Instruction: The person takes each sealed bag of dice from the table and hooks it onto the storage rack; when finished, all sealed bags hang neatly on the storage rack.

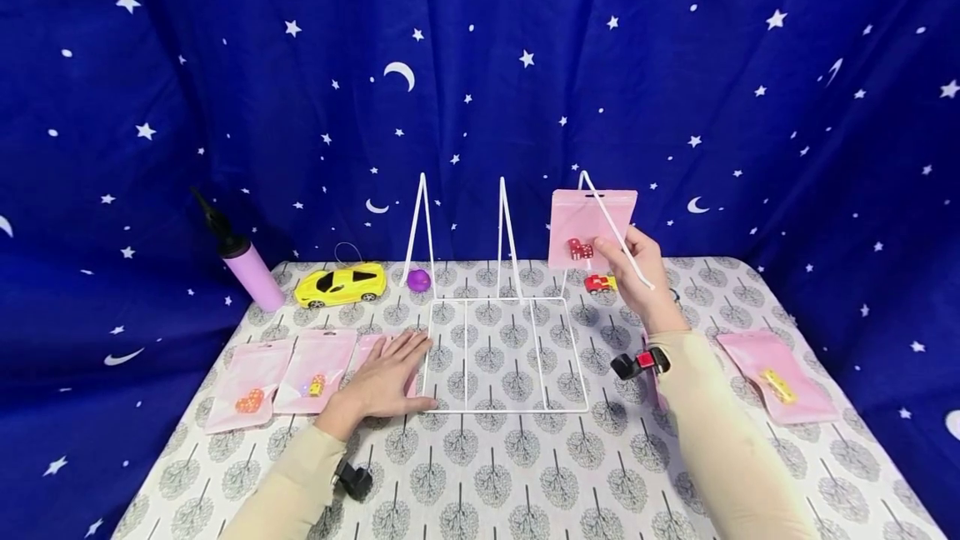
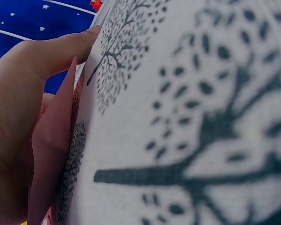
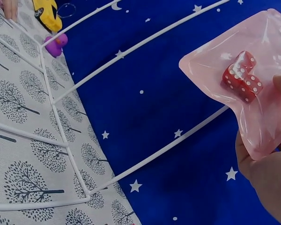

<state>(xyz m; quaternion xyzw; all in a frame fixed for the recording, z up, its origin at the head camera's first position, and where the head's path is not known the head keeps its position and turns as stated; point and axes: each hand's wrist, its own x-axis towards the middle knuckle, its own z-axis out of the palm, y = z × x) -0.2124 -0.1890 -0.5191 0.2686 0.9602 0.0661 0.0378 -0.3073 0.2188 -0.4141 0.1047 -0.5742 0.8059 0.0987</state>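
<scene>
My right hand [image 1: 637,273] pinches a pink zip bag [image 1: 558,227] with red dice [image 3: 242,77] inside. The bag is up at the right-hand prong [image 1: 617,236] of a white wire rack [image 1: 506,412]. That prong crosses in front of the bag near its hanging hole; whether it passes through the hole I cannot tell. My left hand [image 1: 386,377] lies spread over another pink bag [image 1: 367,347], largely covered, with its fingertips and thumb at the rack's left side. In the left wrist view, the edge of a pink bag [image 2: 54,136] shows beneath the left hand [image 2: 18,103].
Left of the rack lie pink bags with an orange heart [image 1: 250,401] and a yellow die [image 1: 317,386]. Another pink bag [image 1: 780,377] lies far right. Behind stand a pump [image 1: 255,273], a yellow car [image 1: 341,285], a purple duck [image 1: 418,280] and a small red toy [image 1: 600,283].
</scene>
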